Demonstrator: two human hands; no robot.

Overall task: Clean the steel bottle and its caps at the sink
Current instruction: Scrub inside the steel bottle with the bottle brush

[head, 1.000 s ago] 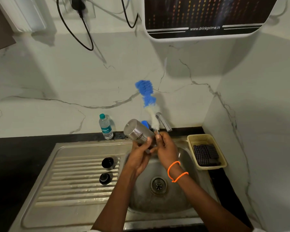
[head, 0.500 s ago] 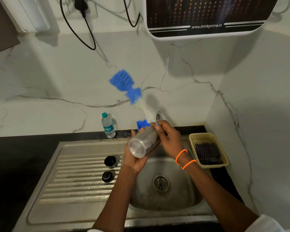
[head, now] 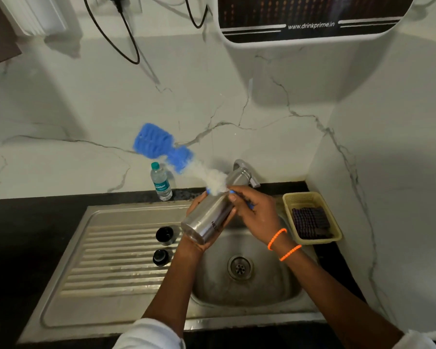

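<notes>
A steel bottle lies tilted over the sink, base toward the viewer, mouth toward the tap. The left hand cups it from beneath, fingers curled round. The right hand grips a blue-white bottle brush. Two black caps sit on the drainboard beside the dark worktop.

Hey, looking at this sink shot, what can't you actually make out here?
- Bottle brush: motion-blurred in the head view; the right hand covers its handle.
- Steel bottle: lettering too small, partly under the fingers of the left hand.
- Tap: the bottle hides its spout.
- Two caps: too small for detail.
</notes>
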